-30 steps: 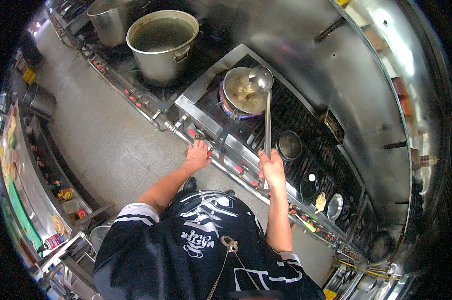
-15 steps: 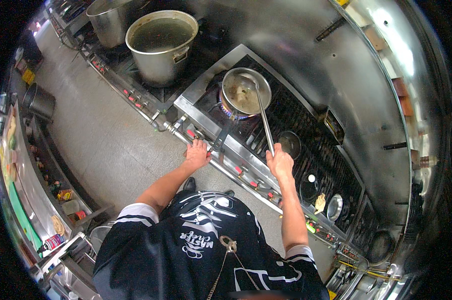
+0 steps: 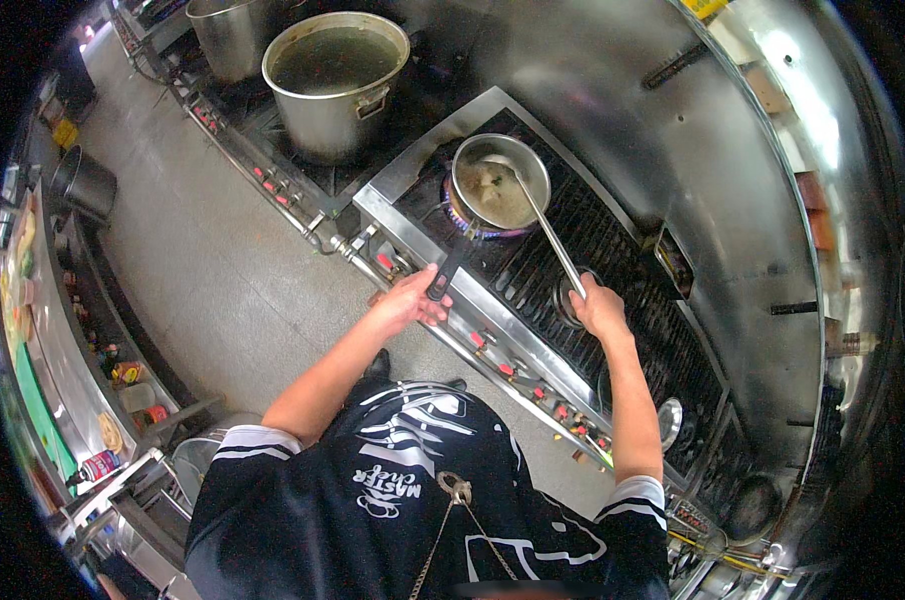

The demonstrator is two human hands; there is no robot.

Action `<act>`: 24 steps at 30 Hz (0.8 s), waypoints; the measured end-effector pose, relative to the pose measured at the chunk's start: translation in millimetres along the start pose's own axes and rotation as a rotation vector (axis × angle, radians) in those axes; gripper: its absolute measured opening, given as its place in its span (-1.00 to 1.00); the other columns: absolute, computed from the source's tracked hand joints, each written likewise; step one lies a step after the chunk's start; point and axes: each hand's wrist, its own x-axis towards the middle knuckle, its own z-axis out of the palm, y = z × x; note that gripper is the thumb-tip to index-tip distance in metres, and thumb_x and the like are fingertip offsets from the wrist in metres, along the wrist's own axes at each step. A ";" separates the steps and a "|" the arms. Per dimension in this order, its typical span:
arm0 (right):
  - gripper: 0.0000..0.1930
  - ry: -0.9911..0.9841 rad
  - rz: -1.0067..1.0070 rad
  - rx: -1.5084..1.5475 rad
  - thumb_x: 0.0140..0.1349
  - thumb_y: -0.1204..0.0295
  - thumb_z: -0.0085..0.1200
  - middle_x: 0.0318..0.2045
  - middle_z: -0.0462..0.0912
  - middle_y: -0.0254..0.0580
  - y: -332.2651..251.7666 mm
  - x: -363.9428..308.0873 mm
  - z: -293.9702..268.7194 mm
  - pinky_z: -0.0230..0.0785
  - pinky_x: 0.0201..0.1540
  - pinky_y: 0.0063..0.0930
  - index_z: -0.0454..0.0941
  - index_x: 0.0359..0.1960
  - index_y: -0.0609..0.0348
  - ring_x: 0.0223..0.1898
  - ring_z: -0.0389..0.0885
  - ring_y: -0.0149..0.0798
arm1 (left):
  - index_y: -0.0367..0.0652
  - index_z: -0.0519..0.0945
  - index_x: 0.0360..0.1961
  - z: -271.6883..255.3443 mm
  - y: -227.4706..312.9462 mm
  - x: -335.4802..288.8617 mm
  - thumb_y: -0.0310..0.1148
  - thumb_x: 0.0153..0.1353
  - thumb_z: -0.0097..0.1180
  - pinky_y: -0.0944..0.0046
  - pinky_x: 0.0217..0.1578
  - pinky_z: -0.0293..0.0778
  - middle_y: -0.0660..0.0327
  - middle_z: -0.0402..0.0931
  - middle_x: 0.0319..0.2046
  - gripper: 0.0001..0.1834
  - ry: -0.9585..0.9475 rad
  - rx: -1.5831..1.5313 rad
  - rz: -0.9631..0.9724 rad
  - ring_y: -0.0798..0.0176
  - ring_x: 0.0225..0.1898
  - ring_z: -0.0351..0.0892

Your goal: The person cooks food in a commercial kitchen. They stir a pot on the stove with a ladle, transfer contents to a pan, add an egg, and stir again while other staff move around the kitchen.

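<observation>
A steel saucepan [image 3: 539,182] sits over a lit burner, its black handle [image 3: 449,268] slanting toward me. Cloudy brownish liquid [image 3: 508,205] with some pale pieces fills part of it. My right hand [image 3: 601,308] is closed around the long metal handle of a ladle [image 3: 553,235], whose head dips into the liquid. At the end of the saucepan's handle is my left hand [image 3: 411,302]; thumb and fingers lie apart on either side of the handle, not wrapped tightly round it.
A large stockpot [image 3: 318,120] of dark liquid stands at the back left, with another pot [image 3: 228,45] beyond. Blue flames [image 3: 473,232] show under the saucepan. A pipe with red valve knobs [image 3: 506,370] runs along the front. A round strainer-like utensil [image 3: 670,420] lies at right.
My left hand has left the front rail and come up to the saucepan's handle, opening out. My right hand has moved right, tilting the ladle's handle further over.
</observation>
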 end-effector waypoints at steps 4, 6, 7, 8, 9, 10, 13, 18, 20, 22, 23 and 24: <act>-0.69 -0.304 0.199 0.491 0.36 0.17 0.07 -0.52 0.59 -0.05 6.3 2.0 -31.7 0.47 -0.54 -0.16 0.42 -0.20 0.19 -0.59 0.61 -0.06 | -0.15 0.52 -0.07 18.9 9.8 7.2 0.03 0.49 -0.05 0.27 -0.51 0.50 0.21 0.58 -0.44 -0.58 0.030 0.051 0.002 0.27 -0.55 0.57; -0.69 -0.382 0.235 0.581 0.37 0.18 0.07 -0.59 0.47 -0.24 8.7 3.3 -43.9 0.37 -0.64 -0.33 0.44 -0.22 0.23 -0.70 0.47 -0.29 | -0.16 0.52 -0.12 17.3 4.7 13.3 -0.03 0.50 -0.05 0.28 -0.60 0.41 0.25 0.52 -0.53 -0.62 0.053 0.052 -0.002 0.30 -0.64 0.48; -0.69 -0.424 0.231 0.600 0.37 0.19 0.07 -0.59 0.46 -0.25 10.1 5.6 -49.6 0.36 -0.65 -0.32 0.44 -0.22 0.23 -0.72 0.45 -0.31 | -0.16 0.51 -0.15 16.3 1.5 15.8 -0.06 0.50 -0.06 0.28 -0.65 0.36 0.27 0.48 -0.57 -0.64 0.057 0.051 -0.001 0.32 -0.68 0.43; -0.69 -0.465 0.228 0.619 0.37 0.19 0.07 -0.60 0.45 -0.27 10.4 7.8 -53.5 0.35 -0.65 -0.32 0.44 -0.22 0.24 -0.74 0.43 -0.32 | -0.17 0.51 -0.17 15.5 -1.3 17.9 -0.09 0.51 -0.06 0.28 -0.69 0.31 0.29 0.45 -0.61 -0.66 0.076 0.056 -0.012 0.33 -0.71 0.37; -0.70 -0.476 0.225 0.623 0.39 0.20 0.05 -0.62 0.44 -0.29 11.0 9.0 -57.6 0.30 -0.68 -0.34 0.42 -0.21 0.24 -0.78 0.38 -0.37 | -0.17 0.51 -0.17 15.7 -3.8 19.2 -0.09 0.51 -0.07 0.28 -0.70 0.26 0.30 0.42 -0.63 -0.67 0.061 0.049 0.023 0.35 -0.73 0.33; -0.71 -0.495 0.215 0.628 0.39 0.21 0.05 -0.63 0.42 -0.33 11.8 10.2 -61.4 0.28 -0.70 -0.37 0.41 -0.22 0.22 -0.79 0.35 -0.40 | -0.17 0.50 -0.18 16.8 -5.9 19.8 -0.10 0.51 -0.07 0.28 -0.72 0.21 0.31 0.39 -0.64 -0.67 0.065 0.047 0.048 0.36 -0.75 0.28; -0.74 -0.575 0.219 0.663 0.42 0.24 0.04 -0.68 0.38 -0.40 13.0 14.6 -74.2 0.22 -0.73 -0.43 0.41 -0.20 0.20 -0.82 0.31 -0.45 | -0.17 0.49 -0.20 21.6 -7.2 18.8 -0.12 0.52 -0.08 0.29 -0.75 0.13 0.31 0.35 -0.66 -0.68 0.112 0.047 0.069 0.39 -0.77 0.20; -0.73 -0.644 0.216 0.747 0.41 0.23 0.05 -0.72 0.33 -0.46 8.5 20.3 -93.4 0.15 -0.75 -0.49 0.45 -0.19 0.23 -0.82 0.28 -0.48 | -0.18 0.48 -0.21 24.5 -6.6 17.3 -0.11 0.52 -0.08 0.32 -0.76 0.11 0.31 0.32 -0.68 -0.67 0.117 -0.006 0.059 0.41 -0.78 0.18; -0.74 -0.663 0.246 0.800 0.41 0.24 0.05 -0.73 0.32 -0.48 4.0 21.7 -99.1 0.13 -0.76 -0.52 0.45 -0.21 0.21 -0.82 0.27 -0.50 | -0.19 0.47 -0.21 24.0 -7.2 18.7 -0.11 0.52 -0.08 0.32 -0.77 0.11 0.31 0.31 -0.68 -0.67 0.122 -0.008 0.043 0.41 -0.79 0.17; -0.75 -0.679 0.199 0.892 0.42 0.24 0.05 -0.74 0.30 -0.50 -3.7 20.3 -101.2 0.10 -0.78 -0.55 0.45 -0.23 0.20 -0.83 0.25 -0.52 | -0.19 0.47 -0.21 23.7 -8.0 20.2 -0.11 0.52 -0.08 0.31 -0.77 0.11 0.31 0.31 -0.68 -0.67 0.133 0.008 0.048 0.40 -0.80 0.16; -0.75 -0.679 0.178 0.924 0.42 0.24 0.05 -0.74 0.29 -0.52 -8.0 18.1 -101.5 0.08 -0.78 -0.56 0.46 -0.24 0.20 -0.84 0.24 -0.53 | -0.19 0.46 -0.21 23.8 -8.1 20.9 -0.11 0.52 -0.08 0.31 -0.77 0.11 0.31 0.31 -0.68 -0.67 0.138 0.014 0.048 0.40 -0.81 0.16; -0.75 -0.689 0.224 0.967 0.41 0.24 0.06 -0.74 0.28 -0.51 -11.9 15.1 -101.8 0.06 -0.79 -0.55 0.46 -0.24 0.19 -0.84 0.23 -0.53 | -0.19 0.46 -0.20 23.9 -8.2 21.2 -0.11 0.52 -0.07 0.30 -0.78 0.11 0.31 0.31 -0.67 -0.67 0.134 0.014 0.049 0.40 -0.81 0.16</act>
